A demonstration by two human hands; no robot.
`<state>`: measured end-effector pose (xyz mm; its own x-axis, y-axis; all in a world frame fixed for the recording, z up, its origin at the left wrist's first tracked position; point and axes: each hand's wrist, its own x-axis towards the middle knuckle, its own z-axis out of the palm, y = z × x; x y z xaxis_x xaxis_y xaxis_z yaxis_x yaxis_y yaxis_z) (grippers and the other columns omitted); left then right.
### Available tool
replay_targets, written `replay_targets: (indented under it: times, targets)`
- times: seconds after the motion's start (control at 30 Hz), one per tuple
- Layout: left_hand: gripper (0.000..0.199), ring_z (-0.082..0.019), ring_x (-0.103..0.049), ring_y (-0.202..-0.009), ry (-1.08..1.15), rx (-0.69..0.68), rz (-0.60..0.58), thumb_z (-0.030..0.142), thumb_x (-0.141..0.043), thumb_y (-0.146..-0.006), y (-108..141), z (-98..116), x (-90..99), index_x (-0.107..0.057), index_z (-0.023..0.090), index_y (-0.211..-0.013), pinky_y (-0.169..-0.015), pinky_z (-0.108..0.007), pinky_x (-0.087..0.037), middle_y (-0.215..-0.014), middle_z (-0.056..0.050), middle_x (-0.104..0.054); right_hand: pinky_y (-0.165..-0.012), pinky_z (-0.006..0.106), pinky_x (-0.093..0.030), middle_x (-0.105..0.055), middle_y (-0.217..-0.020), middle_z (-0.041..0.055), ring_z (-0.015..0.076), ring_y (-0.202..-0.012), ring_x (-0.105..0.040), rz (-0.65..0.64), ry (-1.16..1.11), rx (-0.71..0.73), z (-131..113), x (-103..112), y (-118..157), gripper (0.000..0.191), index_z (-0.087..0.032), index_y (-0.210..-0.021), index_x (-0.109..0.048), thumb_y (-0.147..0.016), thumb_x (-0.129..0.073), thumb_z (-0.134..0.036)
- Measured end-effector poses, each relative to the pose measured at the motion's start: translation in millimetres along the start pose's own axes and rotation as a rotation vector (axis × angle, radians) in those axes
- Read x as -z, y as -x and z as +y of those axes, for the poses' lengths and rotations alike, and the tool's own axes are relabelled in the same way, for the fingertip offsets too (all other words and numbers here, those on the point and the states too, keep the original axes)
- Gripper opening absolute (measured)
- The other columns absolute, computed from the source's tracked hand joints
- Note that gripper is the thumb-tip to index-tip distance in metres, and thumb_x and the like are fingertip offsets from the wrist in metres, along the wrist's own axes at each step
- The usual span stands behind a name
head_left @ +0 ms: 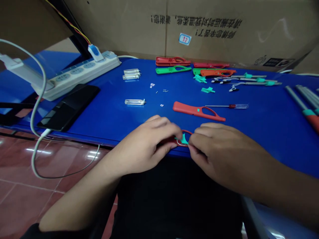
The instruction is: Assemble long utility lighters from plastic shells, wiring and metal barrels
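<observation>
A red plastic casing half [186, 131] lies at the table's front edge, with a teal piece [183, 139] and a white wire in its looped part. My left hand [156, 141] grips the casing's left part, its fingers closed and a fingertip by the teal piece. From the right, my right hand [211, 149] has its fingers pinched at the other end of the loop; they hide that end. Just beyond the hands lies another red casing half [190, 109] with a small teal spot. Behind it is a screwdriver [233, 106] with a clear and red handle.
Clear tubes [134, 102], tiny metal bits, red and green casings [173, 69] and teal-tipped rods [259, 80] lie farther back. At left are a black phone [71, 108], cables and a power strip [82, 76]. A cardboard box [139, 30] stands behind; grey tubes lie far right.
</observation>
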<state>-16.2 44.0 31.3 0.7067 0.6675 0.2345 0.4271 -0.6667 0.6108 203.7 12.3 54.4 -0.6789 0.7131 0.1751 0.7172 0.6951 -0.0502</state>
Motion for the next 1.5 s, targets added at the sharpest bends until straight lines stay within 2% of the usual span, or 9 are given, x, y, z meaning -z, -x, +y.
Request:
replay_targets:
  times: [0.23, 0.3, 0.43, 0.53, 0.63, 0.77, 1.1, 1.33, 1.5]
  targets:
    - [0.035, -0.017, -0.061, -0.107, -0.022, 0.063, 0.015, 0.021, -0.063, -0.094, 1.8, 0.0, -2.6, -0.05, 0.022, -0.126, -0.092, -0.031, -0.048, -0.122, -0.004, -0.063, -0.06, 0.029, -0.034, -0.065, -0.073, 0.0001, 0.014, -0.065, -0.054, -0.279, -0.276, -0.178, 15.6, 13.0, -15.2, 0.022, -0.021, -0.068, -0.065, -0.088, -0.057, -0.017]
    - [0.04, -0.018, -0.06, -0.111, -0.045, 0.055, 0.006, 0.021, -0.062, -0.095, 1.0, 0.3, -2.3, -0.049, 0.022, -0.132, -0.095, -0.032, -0.048, -0.125, -0.004, -0.062, -0.061, 0.029, -0.035, -0.066, -0.076, 0.0013, 0.0151, -0.067, -0.055, -0.311, -0.233, -0.185, 12.7, 14.6, -17.5, 0.018, -0.02, -0.071, -0.067, -0.085, -0.058, -0.014]
    - [0.029, -0.02, -0.059, -0.111, -0.057, 0.055, -0.02, 0.024, -0.061, -0.095, -1.3, 0.9, -0.4, -0.058, 0.021, -0.124, -0.095, -0.034, -0.048, -0.119, -0.005, -0.064, -0.067, 0.033, -0.035, -0.065, -0.078, 0.0067, 0.0204, -0.072, -0.055, -0.283, 0.011, -0.164, -4.8, 8.8, -17.6, 0.016, -0.017, -0.076, -0.069, -0.076, -0.058, -0.006]
    - [0.02, -0.02, -0.059, -0.107, -0.058, 0.069, -0.035, 0.024, -0.062, -0.095, -2.5, 1.2, -0.2, -0.064, 0.021, -0.115, -0.092, -0.035, -0.049, -0.11, -0.005, -0.065, -0.07, 0.033, -0.036, -0.062, -0.073, 0.0064, 0.0202, -0.072, -0.054, -0.223, 0.049, -0.138, -13.1, -0.8, -15.9, 0.02, -0.017, -0.074, -0.068, -0.082, -0.054, -0.005]
    - [0.03, -0.021, -0.059, -0.109, -0.071, 0.064, -0.017, 0.022, -0.062, -0.094, -2.6, 1.2, -2.4, -0.06, 0.02, -0.124, -0.093, -0.037, -0.05, -0.113, -0.006, -0.065, -0.074, 0.033, -0.039, -0.062, -0.077, 0.0082, 0.0213, -0.078, -0.055, -0.09, 0.042, -0.179, -15.9, -10.7, -13.2, 0.024, -0.015, -0.077, -0.067, -0.089, -0.048, -0.007]
    - [0.048, -0.024, -0.056, -0.116, -0.1, 0.041, 0.009, 0.018, -0.06, -0.094, -1.9, 1.4, -5.9, -0.048, 0.018, -0.141, -0.098, -0.042, -0.048, -0.122, -0.01, -0.064, -0.077, 0.035, -0.041, -0.062, -0.081, 0.0105, 0.0233, -0.081, -0.055, -0.052, -0.008, -0.294, -19.1, -18.5, -11.3, 0.023, -0.013, -0.081, -0.067, -0.088, -0.046, -0.006]
    - [0.045, -0.023, -0.057, -0.108, -0.079, 0.042, -0.015, 0.024, -0.06, -0.096, -0.3, 0.1, -4.6, -0.053, 0.019, -0.141, -0.095, -0.041, -0.05, -0.113, -0.009, -0.063, -0.083, 0.039, -0.041, -0.068, -0.086, 0.0103, 0.0246, -0.086, -0.057, -0.064, -0.089, -0.271, -13.7, -7.7, -4.1, 0.027, -0.013, -0.087, -0.073, -0.098, -0.05, -0.022]
    - [0.041, -0.022, -0.055, -0.102, -0.1, 0.055, -0.027, 0.021, -0.058, -0.096, -3.8, 1.1, -6.5, -0.058, 0.015, -0.136, -0.092, -0.04, -0.05, -0.104, -0.009, -0.06, -0.074, 0.034, -0.041, -0.065, -0.075, 0.0076, 0.0208, -0.077, -0.055, -0.015, -0.161, -0.317, -16.6, -10.9, -10.2, 0.026, -0.014, -0.069, -0.067, -0.091, -0.053, -0.012]
    - [0.041, -0.023, -0.055, -0.102, -0.106, 0.04, -0.028, 0.022, -0.057, -0.096, -4.0, -0.1, -7.4, -0.057, 0.014, -0.137, -0.093, -0.041, -0.05, -0.105, -0.009, -0.061, -0.074, 0.034, -0.042, -0.065, -0.076, 0.0079, 0.0206, -0.076, -0.055, 0.022, -0.154, -0.289, -16.5, -15.1, -10.1, 0.026, -0.014, -0.07, -0.067, -0.091, -0.052, -0.012]
